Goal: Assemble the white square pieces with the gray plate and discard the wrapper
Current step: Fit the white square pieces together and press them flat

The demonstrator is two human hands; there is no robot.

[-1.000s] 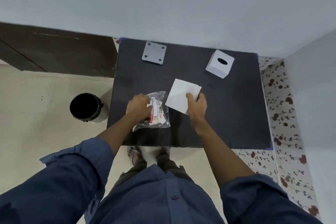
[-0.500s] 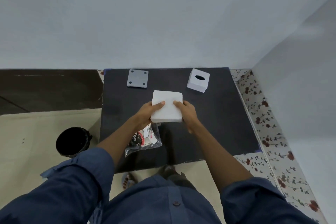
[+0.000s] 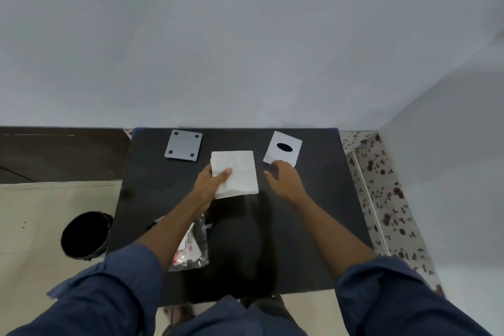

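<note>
My left hand [image 3: 211,185] grips a flat white square piece [image 3: 237,173] by its left edge, holding it above the middle of the black table [image 3: 313,213]. My right hand [image 3: 283,177] is open with spread fingers, just below a white square box with an oval hole [image 3: 283,148] at the back right. The gray plate [image 3: 184,145] with a hole at each corner lies at the back left. A clear plastic wrapper [image 3: 191,248] with red and white print lies near the front, partly under my left forearm.
A round black bin [image 3: 83,237] stands on the tiled floor left of the table. A grey wall runs along the table's back edge and on the right. A floral-patterned surface [image 3: 381,185] borders the table's right side.
My right hand has let go of the white square piece and moved right toward the box with the oval hole. My left hand keeps hold of the piece. The view has tilted up.
</note>
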